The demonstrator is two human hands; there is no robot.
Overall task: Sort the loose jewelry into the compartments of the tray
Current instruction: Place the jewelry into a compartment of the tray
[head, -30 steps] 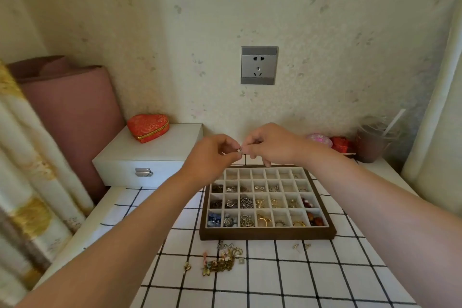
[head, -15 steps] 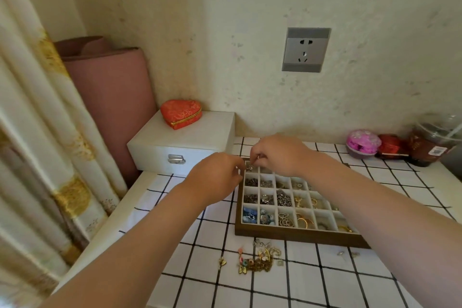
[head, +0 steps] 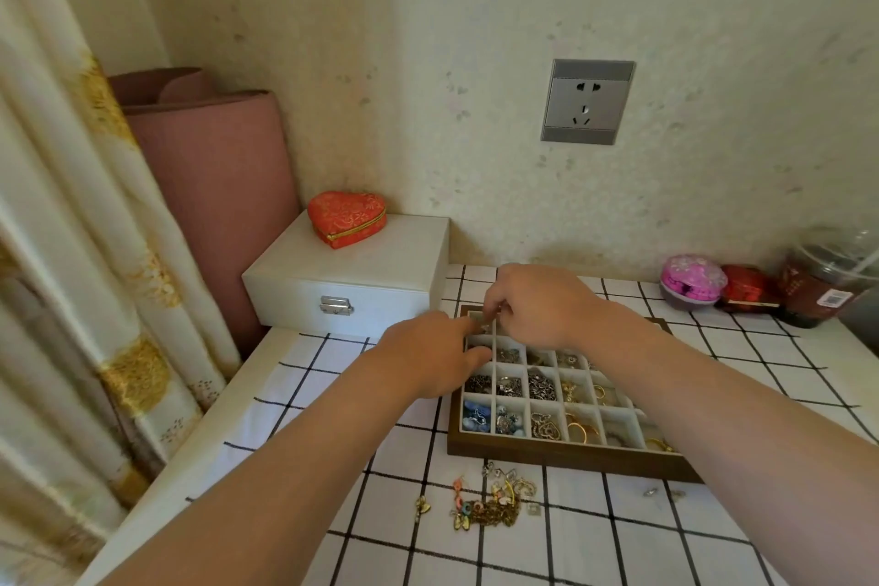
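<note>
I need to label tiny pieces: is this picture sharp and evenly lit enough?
Head view: wide-angle bending at edges; curtain at left blurred; tray and loose jewelry fairly sharp in soft light, no glare; the small piece at the right hand too tiny to identify.

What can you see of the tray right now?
The tray is a shallow rectangle with a dark brown wood-look frame and a pale grid of small square compartments. It lies flat on the checked tablecloth. The near rows hold silver, gold and blue pieces. Over its far-left corner the right hand pinches a small silver piece, with the left hand close beside it. The right forearm hides part of its right side.
</note>
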